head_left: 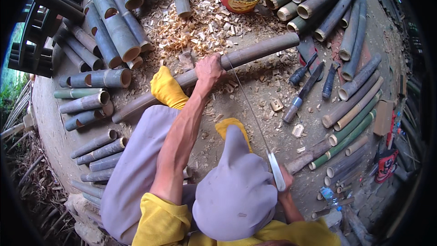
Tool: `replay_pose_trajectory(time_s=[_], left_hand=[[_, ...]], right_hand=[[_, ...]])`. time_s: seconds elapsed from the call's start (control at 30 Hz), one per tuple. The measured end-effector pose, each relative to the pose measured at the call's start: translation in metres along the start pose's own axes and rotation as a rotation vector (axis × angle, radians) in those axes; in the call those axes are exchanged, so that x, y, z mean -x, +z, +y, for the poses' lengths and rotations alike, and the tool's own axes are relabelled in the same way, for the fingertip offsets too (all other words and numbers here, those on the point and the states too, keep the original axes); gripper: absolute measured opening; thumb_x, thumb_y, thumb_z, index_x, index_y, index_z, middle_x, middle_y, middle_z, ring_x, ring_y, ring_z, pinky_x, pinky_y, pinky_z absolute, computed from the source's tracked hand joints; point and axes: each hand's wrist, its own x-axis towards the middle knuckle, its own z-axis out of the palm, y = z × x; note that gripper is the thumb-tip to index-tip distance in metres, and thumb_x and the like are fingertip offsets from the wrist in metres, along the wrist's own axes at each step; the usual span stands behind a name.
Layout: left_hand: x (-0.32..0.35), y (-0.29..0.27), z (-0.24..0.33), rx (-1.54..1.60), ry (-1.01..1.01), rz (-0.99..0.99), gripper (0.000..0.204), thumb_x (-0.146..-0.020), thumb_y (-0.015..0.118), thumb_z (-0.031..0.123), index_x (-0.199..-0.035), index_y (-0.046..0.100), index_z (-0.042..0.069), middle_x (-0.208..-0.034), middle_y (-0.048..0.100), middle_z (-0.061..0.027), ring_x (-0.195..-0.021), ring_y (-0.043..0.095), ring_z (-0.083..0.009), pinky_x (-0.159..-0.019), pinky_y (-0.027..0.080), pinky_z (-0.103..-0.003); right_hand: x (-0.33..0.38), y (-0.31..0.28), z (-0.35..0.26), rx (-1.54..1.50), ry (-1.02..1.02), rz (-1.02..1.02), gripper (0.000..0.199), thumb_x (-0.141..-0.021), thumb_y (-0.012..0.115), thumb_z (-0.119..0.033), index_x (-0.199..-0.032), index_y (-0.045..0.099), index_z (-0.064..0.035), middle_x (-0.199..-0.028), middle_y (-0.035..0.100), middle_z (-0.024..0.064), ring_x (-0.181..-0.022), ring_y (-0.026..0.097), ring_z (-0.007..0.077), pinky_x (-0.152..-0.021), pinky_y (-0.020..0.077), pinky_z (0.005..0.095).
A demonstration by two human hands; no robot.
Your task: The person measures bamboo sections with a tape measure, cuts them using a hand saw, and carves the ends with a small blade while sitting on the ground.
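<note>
A long brown bamboo pole (pixel 266 51) lies slantwise on the ground, its right end farther away. My left hand (pixel 209 70) is closed over the pole near its middle. Beside that hand, the far end of a saw's thin blade (pixel 249 102) meets the pole; the blade appears edge-on as a narrow line. My right hand (pixel 285 182), partly hidden behind the saw's pale handle (pixel 276 172), grips it near my right knee. One foot in a yellow sock (pixel 167 86) presses against the pole left of my left hand. My other yellow-socked foot (pixel 234 125) shows beyond the knee.
Cut bamboo tubes (pixel 119 36), some notched, lie at left; more bamboo tubes (pixel 318 0) lie at right. Wood chips (pixel 195 29) cover the ground beyond the pole, near a red-and-yellow bucket (pixel 237 6) of dark liquid. A long-bladed tool (pixel 304 93) and dark-handled tools (pixel 330 82) lie at right.
</note>
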Motion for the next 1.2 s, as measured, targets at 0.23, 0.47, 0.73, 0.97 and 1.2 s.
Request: replay_pose_trajectory(time_s=[0.23, 0.47, 0.73, 0.97, 1.2], left_hand=[[-0.003, 0.01, -0.002, 0.043, -0.035, -0.044, 0.035, -0.067, 0.075, 0.031, -0.088, 0.06, 0.008, -0.077, 0.065, -0.0158, -0.074, 0.065, -0.0331, -0.06, 0.051, -0.044], [0.001, 0.007, -0.014, 0.027, -0.027, 0.018, 0.037, -0.066, 0.076, 0.033, -0.09, 0.06, 0.009, -0.077, 0.065, -0.015, -0.073, 0.065, -0.0322, -0.06, 0.051, -0.043], [-0.005, 0.015, -0.018, 0.015, -0.035, -0.011, 0.035, -0.068, 0.075, 0.03, -0.091, 0.06, 0.009, -0.077, 0.065, -0.0152, -0.073, 0.066, -0.0321, -0.059, 0.051, -0.043], [0.003, 0.009, -0.012, 0.016, 0.002, 0.053, 0.036, -0.065, 0.076, 0.031, -0.088, 0.06, 0.008, -0.074, 0.065, -0.016, -0.071, 0.065, -0.0322, -0.059, 0.051, -0.043], [-0.005, 0.02, -0.014, 0.02, -0.033, 0.047, 0.036, -0.065, 0.076, 0.029, -0.089, 0.06, 0.008, -0.075, 0.065, -0.0146, -0.071, 0.065, -0.0322, -0.059, 0.05, -0.043]], right_hand=[[-0.171, 0.081, -0.015, -0.348, 0.058, 0.103, 0.031, -0.076, 0.062, -0.001, -0.106, 0.057, 0.0031, -0.075, 0.061, 0.0131, -0.06, 0.06, 0.0193, -0.054, 0.0475, 0.0298], [-0.017, 0.007, -0.009, -0.068, -0.022, 0.018, 0.044, -0.071, 0.06, 0.002, -0.114, 0.055, 0.0103, -0.102, 0.064, 0.0229, -0.085, 0.067, 0.0308, -0.071, 0.0541, 0.0334], [-0.171, 0.079, -0.019, -0.321, 0.123, 0.002, 0.045, -0.074, 0.062, 0.0, -0.119, 0.054, 0.0017, -0.089, 0.065, 0.0171, -0.075, 0.066, 0.0224, -0.067, 0.0514, 0.0303], [-0.024, 0.015, 0.002, -0.064, -0.011, -0.014, 0.043, -0.072, 0.061, -0.002, -0.113, 0.056, 0.0088, -0.105, 0.063, 0.0222, -0.091, 0.066, 0.0298, -0.074, 0.0536, 0.0351], [-0.171, 0.083, -0.011, -0.349, 0.107, 0.047, 0.032, -0.077, 0.064, -0.004, -0.106, 0.058, 0.0052, -0.077, 0.062, 0.011, -0.066, 0.062, 0.0169, -0.059, 0.0484, 0.0293]])
